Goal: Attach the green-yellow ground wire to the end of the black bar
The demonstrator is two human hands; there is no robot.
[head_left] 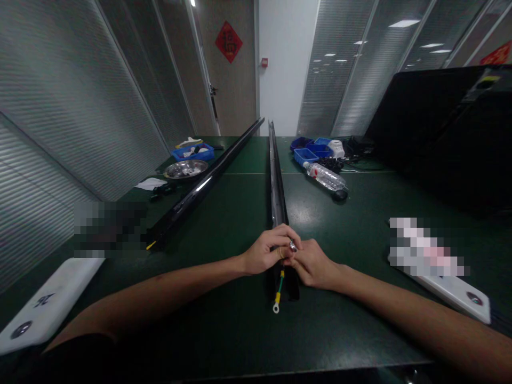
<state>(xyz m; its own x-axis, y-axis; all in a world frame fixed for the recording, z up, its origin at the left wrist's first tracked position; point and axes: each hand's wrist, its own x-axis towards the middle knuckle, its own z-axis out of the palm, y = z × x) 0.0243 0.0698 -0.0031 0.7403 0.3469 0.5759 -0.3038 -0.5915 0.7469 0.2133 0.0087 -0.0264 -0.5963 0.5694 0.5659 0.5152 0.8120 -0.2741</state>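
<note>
A long black rail (274, 176) lies down the middle of the green table (224, 320), its near end under my hands. My left hand (267, 250) is closed over the rail's near end, fingers curled, pinching a small silvery part (293, 246). My right hand (314, 265) is closed too, fingertips pressed against the same part from the right. A green and yellow wire with a ring terminal (278, 293) hangs out of the rail's end below my hands.
A second long black rail (200, 186) lies to the left. A metal bowl (185, 169) and blue trays (194, 152) sit at the far left, more blue bins (306, 154) and a plastic bottle (325, 177) at the far right. White plates (48, 304) lie near both front corners.
</note>
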